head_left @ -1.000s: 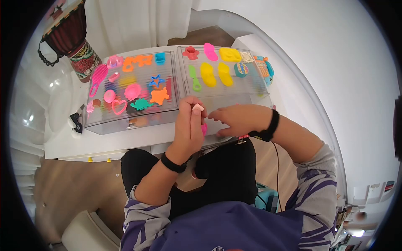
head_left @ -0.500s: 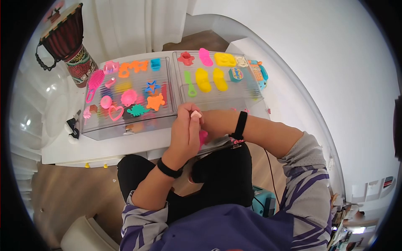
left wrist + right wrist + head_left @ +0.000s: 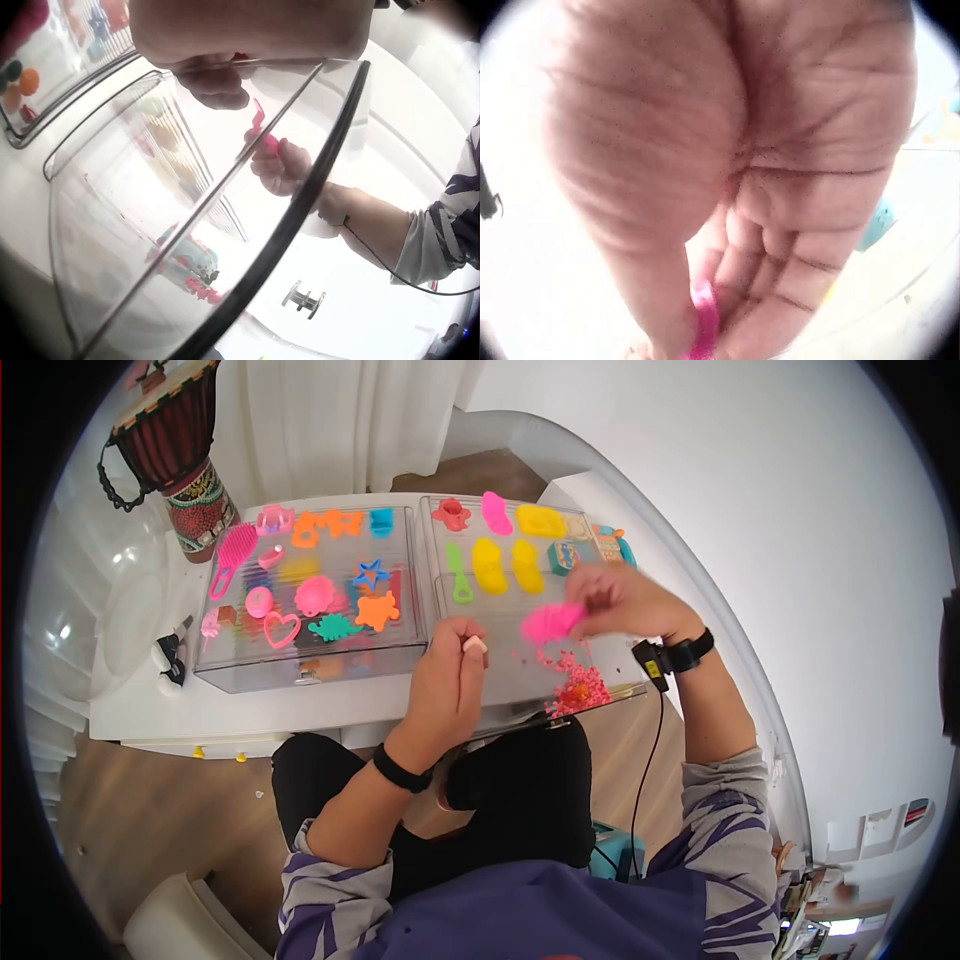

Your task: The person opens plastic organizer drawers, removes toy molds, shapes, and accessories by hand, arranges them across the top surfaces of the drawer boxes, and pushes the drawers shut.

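In the head view my right hand (image 3: 625,605) pinches a bright pink piece (image 3: 553,623) between thumb and fingers, above the right clear container. The same pink piece (image 3: 704,321) shows at the fingertips in the right wrist view. My left hand (image 3: 443,685), near that container's front left, has its fingers curled round a small pale pink piece (image 3: 475,645) at the thumb tip. Small pink-red bits (image 3: 580,691) lie heaped at the container's front, right of the left hand.
The left clear box (image 3: 260,677) bears several moulds, a pink brush (image 3: 236,550) and an orange cutter (image 3: 377,610). Yellow moulds (image 3: 488,566) and a green tool (image 3: 459,575) lie behind my hands. A drum (image 3: 195,510) stands at the back left; a cable (image 3: 648,765) hangs from my right wrist.
My right hand has left my left hand and moved right and back with the pink piece, blurred by motion. The heap of pink-red bits is now uncovered. My left hand still holds the pale piece.
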`<state>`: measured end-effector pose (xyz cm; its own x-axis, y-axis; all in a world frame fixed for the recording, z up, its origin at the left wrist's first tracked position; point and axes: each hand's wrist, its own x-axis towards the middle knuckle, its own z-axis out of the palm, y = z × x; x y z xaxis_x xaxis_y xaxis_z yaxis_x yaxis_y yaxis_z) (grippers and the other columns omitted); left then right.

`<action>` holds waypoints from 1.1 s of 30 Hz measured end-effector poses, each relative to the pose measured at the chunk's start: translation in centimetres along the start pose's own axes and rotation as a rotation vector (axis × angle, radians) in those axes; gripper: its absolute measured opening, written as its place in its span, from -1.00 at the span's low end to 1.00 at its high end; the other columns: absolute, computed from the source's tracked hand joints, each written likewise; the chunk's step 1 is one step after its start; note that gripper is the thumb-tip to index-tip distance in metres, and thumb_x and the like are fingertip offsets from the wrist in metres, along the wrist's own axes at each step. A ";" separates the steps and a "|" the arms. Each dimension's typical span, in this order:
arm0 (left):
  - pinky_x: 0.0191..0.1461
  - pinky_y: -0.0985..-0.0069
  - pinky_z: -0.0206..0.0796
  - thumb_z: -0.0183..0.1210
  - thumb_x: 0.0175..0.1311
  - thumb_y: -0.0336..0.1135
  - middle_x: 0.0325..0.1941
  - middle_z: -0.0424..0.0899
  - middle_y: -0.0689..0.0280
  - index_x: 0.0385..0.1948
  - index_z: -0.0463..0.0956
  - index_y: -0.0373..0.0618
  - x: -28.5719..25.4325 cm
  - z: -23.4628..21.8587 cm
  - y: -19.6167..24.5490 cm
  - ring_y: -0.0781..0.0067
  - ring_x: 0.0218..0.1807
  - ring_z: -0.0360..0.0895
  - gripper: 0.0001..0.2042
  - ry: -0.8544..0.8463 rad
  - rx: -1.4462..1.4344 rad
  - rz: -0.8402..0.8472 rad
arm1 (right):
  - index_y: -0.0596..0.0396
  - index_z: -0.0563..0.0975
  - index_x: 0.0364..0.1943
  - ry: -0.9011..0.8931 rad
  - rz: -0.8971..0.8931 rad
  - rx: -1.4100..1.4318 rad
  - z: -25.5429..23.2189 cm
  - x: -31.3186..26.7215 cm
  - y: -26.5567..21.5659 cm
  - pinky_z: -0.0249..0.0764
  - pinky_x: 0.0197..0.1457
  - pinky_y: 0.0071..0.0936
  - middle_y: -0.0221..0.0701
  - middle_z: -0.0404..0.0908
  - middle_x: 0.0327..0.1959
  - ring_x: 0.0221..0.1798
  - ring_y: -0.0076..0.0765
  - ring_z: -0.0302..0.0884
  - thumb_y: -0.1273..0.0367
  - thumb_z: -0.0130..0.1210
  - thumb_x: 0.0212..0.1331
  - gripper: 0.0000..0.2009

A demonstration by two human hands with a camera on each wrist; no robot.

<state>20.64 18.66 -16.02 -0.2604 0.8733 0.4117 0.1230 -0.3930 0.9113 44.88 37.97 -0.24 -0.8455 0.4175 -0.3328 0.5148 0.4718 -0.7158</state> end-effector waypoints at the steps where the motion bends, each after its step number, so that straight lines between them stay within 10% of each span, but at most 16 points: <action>1: -0.11 0.24 0.53 0.03 0.84 -0.39 -0.25 0.72 0.14 0.22 0.46 -0.21 0.1 0.0 0.2 0.16 -0.28 0.71 -0.84 0.000 0.027 -0.002 | 0.07 0.64 0.07 0.189 -0.063 0.218 -1.3 -0.5 1.5 0.72 0.00 -0.47 -0.51 0.79 -0.10 -0.05 -0.49 0.82 0.50 0.53 0.42 -0.72; 5: -0.11 0.23 0.53 0.03 0.83 -0.39 -0.26 0.72 0.13 0.23 0.46 -0.20 0.1 0.0 0.1 0.14 -0.28 0.72 -0.84 -0.007 0.019 -0.012 | 0.19 0.64 0.16 0.834 -0.051 0.734 -2.7 0.4 6.5 0.78 0.08 -0.53 -0.40 0.81 -0.04 -0.01 -0.49 0.84 0.43 0.51 0.51 -0.69; 9: -0.12 0.21 0.53 0.03 0.82 -0.40 -0.26 0.72 0.13 0.23 0.46 -0.21 0.2 0.0 0.0 0.13 -0.28 0.71 -0.84 -0.004 0.033 0.000 | 0.39 0.64 0.19 0.944 0.238 0.576 -2.1 0.5 10.0 0.86 0.04 -0.50 -0.24 0.83 -0.01 -0.06 -0.38 0.87 0.39 0.63 0.39 -0.53; 11: -0.13 0.21 0.53 0.03 0.82 -0.40 -0.26 0.72 0.13 0.23 0.46 -0.22 0.1 0.0 -0.1 0.13 -0.28 0.71 -0.84 0.002 0.029 0.011 | 0.40 0.66 0.18 0.933 0.274 0.513 -1.7 0.5 10.8 0.86 0.02 -0.49 -0.24 0.83 -0.01 -0.08 -0.39 0.87 0.38 0.63 0.38 -0.54; 13: -0.15 0.50 0.39 -0.04 0.87 -0.37 -0.23 0.61 0.35 0.22 0.44 -0.19 0.1 0.0 0.1 0.60 -0.29 0.42 -0.85 -0.014 0.029 0.031 | 0.41 0.67 0.16 0.929 0.311 0.456 -1.5 0.6 11.0 0.87 -0.01 -0.49 -0.24 0.84 -0.02 -0.10 -0.40 0.87 0.37 0.64 0.37 -0.54; 24: -0.14 0.50 0.40 -0.05 0.87 -0.37 -0.22 0.61 0.35 0.23 0.44 -0.20 0.1 0.0 0.0 0.59 -0.28 0.43 -0.83 -0.022 0.028 0.011 | 0.28 0.79 -0.02 0.854 0.467 -0.089 -0.9 1.0 9.7 0.72 -0.23 -0.37 -0.28 0.84 -0.30 -0.34 -0.41 0.81 0.07 0.56 0.42 -0.53; 33: -0.12 0.49 0.42 -0.05 0.86 -0.39 -0.20 0.62 0.34 0.24 0.44 -0.21 0.1 -0.1 0.2 0.58 -0.26 0.47 -0.83 -0.026 0.039 0.006 | 0.26 0.79 -0.04 0.876 0.401 0.184 -0.3 -0.9 7.7 0.67 -0.23 -0.52 -0.42 0.80 -0.32 -0.33 -0.53 0.75 0.14 0.50 0.53 -0.63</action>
<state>20.55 18.67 -15.81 -0.2342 0.8783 0.4167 0.1617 -0.3875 0.9076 49.64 41.43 -5.28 -0.1697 0.9841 -0.0519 0.6478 0.0717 -0.7584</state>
